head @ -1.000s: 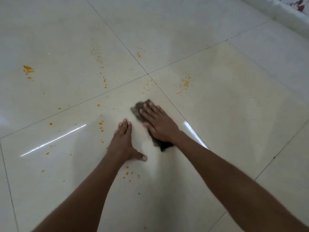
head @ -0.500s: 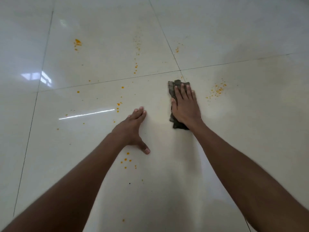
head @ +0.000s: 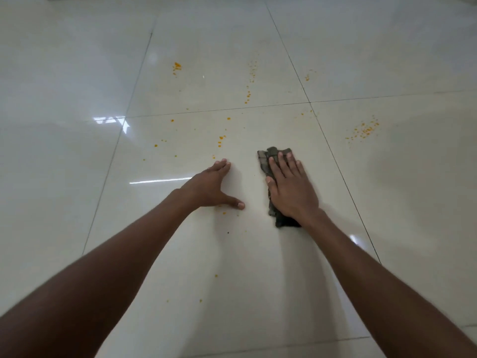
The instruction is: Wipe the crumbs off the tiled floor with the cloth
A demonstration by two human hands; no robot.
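Observation:
A dark folded cloth lies flat on the glossy cream tiled floor. My right hand presses palm-down on it, fingers spread, covering most of it. To its left, my left hand rests flat on the bare tile, thumb out, holding nothing. Orange crumbs are scattered around: a cluster to the right past a grout line, a trail farther ahead, a small pile at the far left, and a few specks by my left thumb.
Dark grout lines split the floor into large tiles. Bright light reflections streak the tile left of my left hand. Stray crumbs lie between my forearms, nearer to me.
The view swung so the tiles now run straighter ahead. My right hand slid the cloth back toward me from the grout crossing. My left hand stayed planted on the tile.

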